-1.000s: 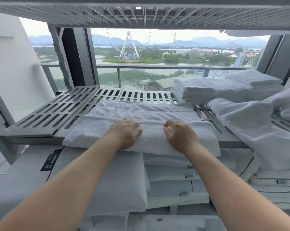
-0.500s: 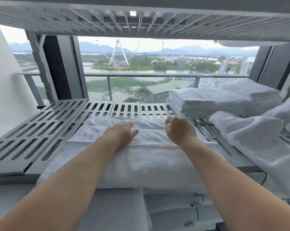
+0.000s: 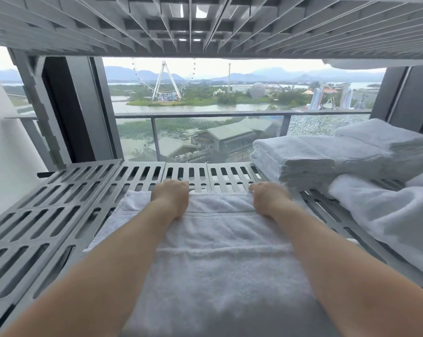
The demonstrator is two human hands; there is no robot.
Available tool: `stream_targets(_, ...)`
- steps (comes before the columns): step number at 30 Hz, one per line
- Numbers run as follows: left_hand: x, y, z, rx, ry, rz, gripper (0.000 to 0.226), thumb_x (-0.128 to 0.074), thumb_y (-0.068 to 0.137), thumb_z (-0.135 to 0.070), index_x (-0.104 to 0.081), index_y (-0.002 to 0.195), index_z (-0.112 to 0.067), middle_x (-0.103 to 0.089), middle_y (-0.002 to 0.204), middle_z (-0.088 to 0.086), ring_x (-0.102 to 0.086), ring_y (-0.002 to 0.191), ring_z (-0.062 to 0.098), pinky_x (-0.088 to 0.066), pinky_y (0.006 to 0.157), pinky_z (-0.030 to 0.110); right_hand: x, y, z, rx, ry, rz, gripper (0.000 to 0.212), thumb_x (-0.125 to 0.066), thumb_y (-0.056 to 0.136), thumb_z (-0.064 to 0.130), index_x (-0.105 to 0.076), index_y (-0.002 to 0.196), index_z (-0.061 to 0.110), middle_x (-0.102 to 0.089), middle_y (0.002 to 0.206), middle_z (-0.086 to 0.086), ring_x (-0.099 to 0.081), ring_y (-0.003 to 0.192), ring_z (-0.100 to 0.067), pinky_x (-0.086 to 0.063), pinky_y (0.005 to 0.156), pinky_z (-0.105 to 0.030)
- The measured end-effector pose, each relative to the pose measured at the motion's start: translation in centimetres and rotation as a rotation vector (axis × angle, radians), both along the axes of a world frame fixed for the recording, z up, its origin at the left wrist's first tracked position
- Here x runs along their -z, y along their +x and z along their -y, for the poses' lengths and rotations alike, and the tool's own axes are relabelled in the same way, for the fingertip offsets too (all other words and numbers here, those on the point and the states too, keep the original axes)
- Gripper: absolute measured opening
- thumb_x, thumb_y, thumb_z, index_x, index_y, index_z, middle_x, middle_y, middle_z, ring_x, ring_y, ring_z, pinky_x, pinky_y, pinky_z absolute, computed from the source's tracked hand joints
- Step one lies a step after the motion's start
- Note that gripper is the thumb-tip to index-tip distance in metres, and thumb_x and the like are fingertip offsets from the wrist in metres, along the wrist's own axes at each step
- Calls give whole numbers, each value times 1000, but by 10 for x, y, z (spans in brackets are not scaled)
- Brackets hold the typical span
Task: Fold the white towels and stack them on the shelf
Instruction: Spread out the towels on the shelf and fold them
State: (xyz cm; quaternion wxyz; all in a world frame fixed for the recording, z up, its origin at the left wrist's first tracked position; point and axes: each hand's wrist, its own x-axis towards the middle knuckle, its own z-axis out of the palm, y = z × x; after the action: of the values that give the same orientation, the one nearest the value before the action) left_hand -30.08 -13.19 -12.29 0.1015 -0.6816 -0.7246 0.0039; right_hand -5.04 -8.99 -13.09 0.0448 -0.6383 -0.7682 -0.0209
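A white towel point(image 3: 220, 251) lies flat and partly folded on the grey slatted shelf point(image 3: 59, 210), stretching from the near edge toward the window. Both my arms reach across it to its far edge. My left hand point(image 3: 170, 197) grips that far edge with its fingers curled over it. A little to the right, my right hand point(image 3: 270, 198) grips the same edge in the same way. A stack of folded white towels point(image 3: 293, 159) stands at the back right of the shelf.
A loose unfolded white towel point(image 3: 385, 212) is heaped at the right of the shelf, with more folded ones point(image 3: 380, 139) behind it. Another slatted shelf point(image 3: 205, 23) hangs close overhead. Behind the shelf are a window and balcony rail point(image 3: 205, 115).
Both hands have slid forward over the towel from its near fold to its far edge and now curl round it. The view has moved in closer and lower.
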Motion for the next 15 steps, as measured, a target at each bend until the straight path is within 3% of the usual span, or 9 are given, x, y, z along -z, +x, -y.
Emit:
stream_targets(4, -2, -7, -12, 10, 9, -32, 26, -44, 101, -19, -60, 121, -17, -63, 122, 7, -54, 114, 27, -44, 97, 42, 3, 1, -5, -23, 43, -22, 43, -42, 89, 9, -60, 125, 25, -58, 132, -1, -57, 115, -24, -50, 88, -38)
stream_targets(8, -10, -17, -16, 56, 15, -6, 34, -50, 102, -46, -67, 112, -18, -64, 115, 2, -61, 106, 26, -52, 89, 40, 1, 6, -10, -20, 25, -101, 37, -47, 87, 13, -64, 119, 22, -61, 127, 0, -57, 114, -22, -48, 90, -36)
stream_targets(11, -13, -21, -22, 77, 39, 11, 29, -50, 102, -41, -68, 108, -19, -65, 113, 1, -62, 103, 26, -52, 83, 39, -4, 8, -15, 6, -1, -139, 35, -49, 85, 11, -65, 114, 23, -63, 122, 0, -57, 107, -21, -46, 85, -32)
stream_targets(15, -14, -20, -34, 83, 147, -58, 21, -46, 102, -27, -64, 110, -22, -65, 112, 1, -63, 101, 24, -40, 89, 39, -9, 2, -21, 86, 57, -112, 34, -47, 86, 11, -66, 113, 18, -65, 118, -4, -60, 108, -26, -49, 86, -37)
